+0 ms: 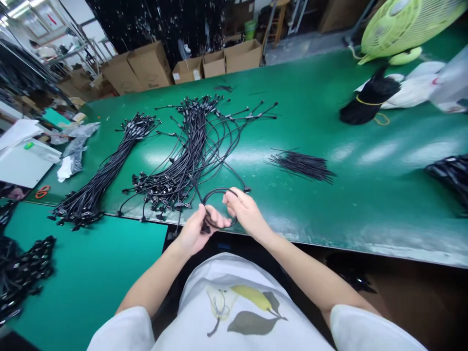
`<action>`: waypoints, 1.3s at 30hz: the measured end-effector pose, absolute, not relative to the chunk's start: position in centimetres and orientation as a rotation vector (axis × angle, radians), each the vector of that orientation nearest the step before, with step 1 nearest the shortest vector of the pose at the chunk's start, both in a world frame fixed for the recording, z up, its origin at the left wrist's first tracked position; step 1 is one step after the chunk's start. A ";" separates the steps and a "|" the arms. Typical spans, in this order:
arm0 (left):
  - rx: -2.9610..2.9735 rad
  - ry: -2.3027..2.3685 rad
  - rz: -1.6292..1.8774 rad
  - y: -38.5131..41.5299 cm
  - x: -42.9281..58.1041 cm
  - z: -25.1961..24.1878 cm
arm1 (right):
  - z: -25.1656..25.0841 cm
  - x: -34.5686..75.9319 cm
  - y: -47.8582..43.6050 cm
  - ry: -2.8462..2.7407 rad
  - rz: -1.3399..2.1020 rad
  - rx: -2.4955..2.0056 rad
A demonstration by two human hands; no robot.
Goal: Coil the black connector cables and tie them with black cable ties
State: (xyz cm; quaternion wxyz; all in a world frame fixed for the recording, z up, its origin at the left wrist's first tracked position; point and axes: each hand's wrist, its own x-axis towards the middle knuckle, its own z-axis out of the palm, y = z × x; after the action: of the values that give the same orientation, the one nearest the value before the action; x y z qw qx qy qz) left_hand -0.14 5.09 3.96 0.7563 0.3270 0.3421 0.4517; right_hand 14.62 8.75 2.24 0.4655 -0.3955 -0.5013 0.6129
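A black cable (215, 191) is bent into a loop between my two hands at the front edge of the green table. My left hand (199, 226) is closed around the loop's left side, where a dark connector shows under the fingers. On the loop's right side, my right hand (243, 207) pinches the cable. Just beyond my hands lies a loose pile of black cables (193, 136) with connectors at both ends. To its left rests a straighter bundle of black cables (113, 168). A heap of thin black ties (303, 165) sits to the right.
At the right stand a yellow-green fan (405, 27) and a banded black bundle (365, 100) beside plastic bags. Orange-handled scissors (43, 191) lie at the left. More black cables (25, 273) cover part of the lower-left table. Cardboard boxes (146, 66) stand behind the table.
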 end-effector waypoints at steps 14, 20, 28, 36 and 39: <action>1.175 1.023 0.916 3.0 -1.1 2.2 | 3.1 13.7 5.3 -0.984 1.718 -0.691; 1.390 0.997 0.809 3.1 -0.8 3.0 | 3.3 12.9 4.7 -1.039 1.490 -0.827; 1.063 0.726 0.718 2.4 0.3 2.2 | 5.6 14.5 5.9 -1.300 1.428 -0.874; 0.715 0.796 0.630 2.8 0.0 3.1 | 4.9 18.9 8.4 -2.190 0.418 -0.732; 0.849 0.775 0.495 2.8 -0.6 3.0 | 4.1 19.4 8.0 -2.651 0.107 -0.425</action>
State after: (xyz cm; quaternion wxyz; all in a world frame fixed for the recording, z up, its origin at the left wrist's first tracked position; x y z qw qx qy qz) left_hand -0.56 2.82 3.04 0.8105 0.3975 0.3625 0.2317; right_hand 19.43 8.01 4.11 0.2252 -0.1541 -0.9613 0.0386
